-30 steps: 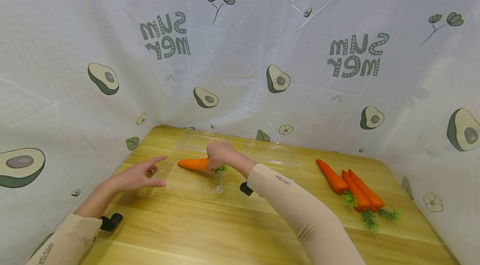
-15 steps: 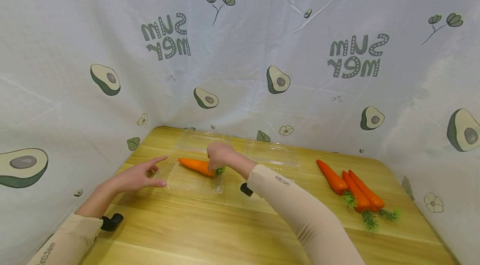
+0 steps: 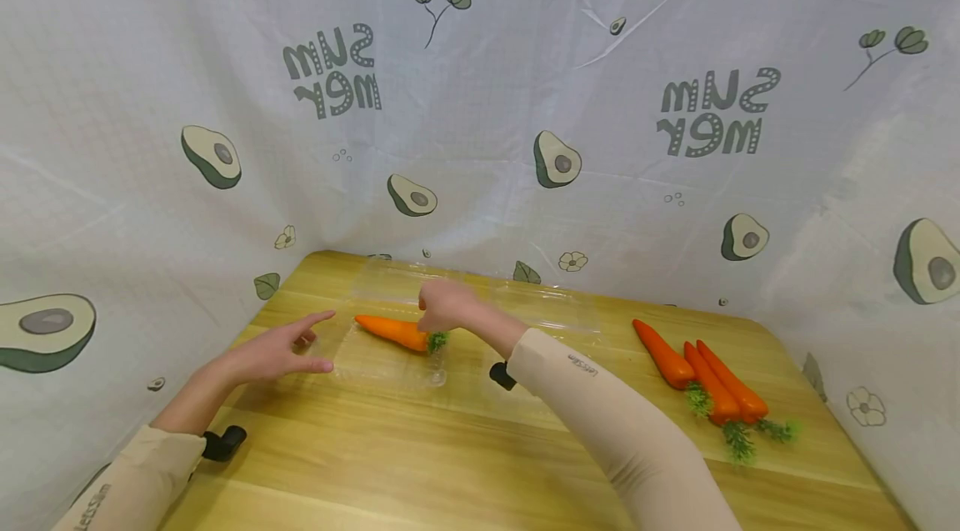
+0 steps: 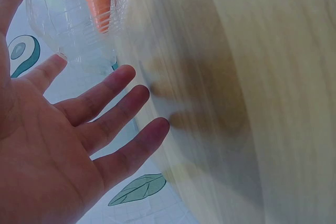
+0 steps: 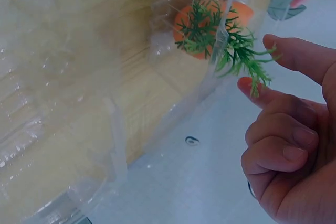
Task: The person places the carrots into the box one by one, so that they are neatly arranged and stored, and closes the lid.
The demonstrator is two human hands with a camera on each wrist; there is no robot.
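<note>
right hand [image 3: 448, 304]: it is now moved back a little from the carrot [image 3: 388, 332]; thumb and forefinger stand apart, holding nothing.
meaning: the carrot seems to be released.
carrot: it lies inside the clear container [image 3: 378, 368], orange, smooth, tapering, with feathery green leaves [image 5: 244, 59] at the container's edge.
left hand [image 3: 270, 353]: fingers spread wide, just beside the container.

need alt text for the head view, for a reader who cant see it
Right hand beside the leafy end of an orange carrot lying in a clear plastic container, left hand at the container's left side. Three more carrots lie to the right on a wooden table.
</note>
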